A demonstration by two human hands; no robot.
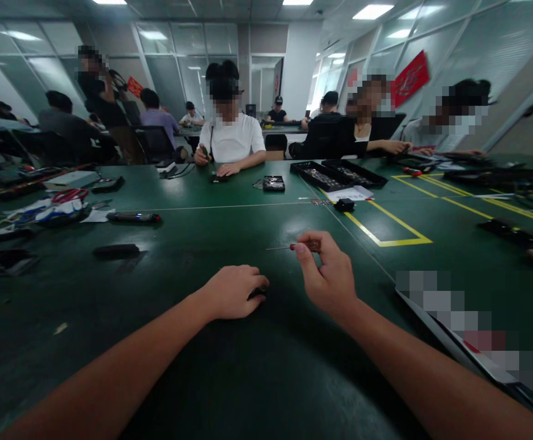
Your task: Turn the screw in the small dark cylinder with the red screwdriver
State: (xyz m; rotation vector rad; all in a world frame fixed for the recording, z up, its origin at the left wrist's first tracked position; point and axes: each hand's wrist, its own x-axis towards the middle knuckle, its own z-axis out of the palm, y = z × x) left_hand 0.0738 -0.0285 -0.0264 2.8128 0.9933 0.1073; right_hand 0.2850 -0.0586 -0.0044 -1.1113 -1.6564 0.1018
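Note:
My left hand rests on the green table, its fingers curled round a small black object that is mostly hidden. To the right, my right hand is raised a little and pinches a screwdriver by its red handle. The thin metal shaft points left, above and apart from my left hand.
Farther left lie a black pen-shaped tool and a dark case. Ahead are a small parts box, black trays and a black block. A person in a white shirt sits opposite; a flat panel lies at right.

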